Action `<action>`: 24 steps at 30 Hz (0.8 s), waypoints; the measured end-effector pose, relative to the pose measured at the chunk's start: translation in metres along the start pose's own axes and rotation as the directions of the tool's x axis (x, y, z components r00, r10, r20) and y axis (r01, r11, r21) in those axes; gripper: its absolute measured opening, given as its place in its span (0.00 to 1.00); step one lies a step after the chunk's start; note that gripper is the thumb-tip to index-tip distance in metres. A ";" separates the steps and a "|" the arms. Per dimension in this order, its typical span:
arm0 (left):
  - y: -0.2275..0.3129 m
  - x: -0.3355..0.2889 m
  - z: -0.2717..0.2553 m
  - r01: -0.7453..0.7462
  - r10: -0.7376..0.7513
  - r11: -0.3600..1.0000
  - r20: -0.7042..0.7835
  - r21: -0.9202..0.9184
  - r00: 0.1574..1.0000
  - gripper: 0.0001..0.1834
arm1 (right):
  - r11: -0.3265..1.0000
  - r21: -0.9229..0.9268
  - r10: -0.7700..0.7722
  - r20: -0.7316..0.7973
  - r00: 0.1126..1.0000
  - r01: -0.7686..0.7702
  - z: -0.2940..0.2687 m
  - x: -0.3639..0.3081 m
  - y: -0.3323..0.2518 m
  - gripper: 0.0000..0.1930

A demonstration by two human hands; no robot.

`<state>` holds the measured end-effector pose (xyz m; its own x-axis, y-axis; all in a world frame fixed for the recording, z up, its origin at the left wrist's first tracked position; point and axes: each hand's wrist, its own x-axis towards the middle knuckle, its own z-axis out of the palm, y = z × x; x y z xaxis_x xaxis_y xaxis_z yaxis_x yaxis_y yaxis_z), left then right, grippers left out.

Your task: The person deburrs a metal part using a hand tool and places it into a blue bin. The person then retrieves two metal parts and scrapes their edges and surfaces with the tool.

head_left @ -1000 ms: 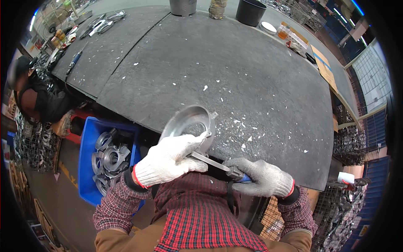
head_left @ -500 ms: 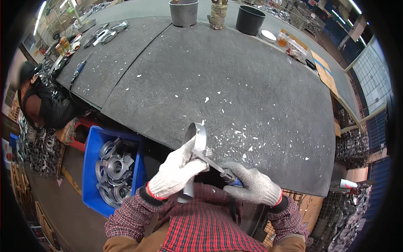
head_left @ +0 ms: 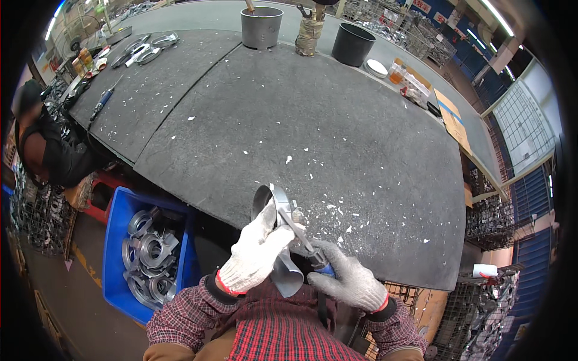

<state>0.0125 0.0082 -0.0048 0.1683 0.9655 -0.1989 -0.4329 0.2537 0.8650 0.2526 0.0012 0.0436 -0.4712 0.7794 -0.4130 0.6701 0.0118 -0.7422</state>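
Note:
My left hand, in a white knit glove, is wrapped around a silvery metal casting with a ring-shaped upper end. A curved, flared lower end of the casting shows below the glove. In my right hand, also gloved, is a blue-handled file with a long, flat metal blade. The blade slants up and left from the hand and lies against the casting, beside my left fingers. Both hands are at the near edge of the dark work table. The glove hides the middle of the casting.
White shavings litter the table. At lower left, a blue bin holds several castings. A corded blue tool and metal rings lie far left; two buckets stand at the back. Another person is at the left.
The whole view has shifted slightly. The casting has turned in my left hand, showing more of its flared lower end, and the file blade slants more steeply against it.

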 end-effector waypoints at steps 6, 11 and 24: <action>0.002 -0.003 -0.004 0.011 -0.010 1.000 0.011 -0.027 1.000 0.32 | 0.999 0.013 0.032 -0.001 0.999 -0.032 -0.007 0.003 -0.011 0.38; -0.001 0.001 -0.009 -0.025 0.002 0.981 0.118 0.191 0.993 0.31 | 0.985 -0.168 0.038 -0.002 0.999 -0.038 -0.012 0.003 -0.022 0.36; 0.023 0.015 -0.030 0.156 -0.165 0.986 0.269 0.056 0.949 0.59 | 0.854 -0.494 -0.237 -0.090 0.967 0.163 -0.008 -0.004 -0.018 0.34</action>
<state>-0.0212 0.0298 -0.0019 0.4693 0.8583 -0.2075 -0.3515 0.3971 0.8478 0.2471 0.0034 0.0625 -0.5632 0.8073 -0.1764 0.7785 0.4467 -0.4409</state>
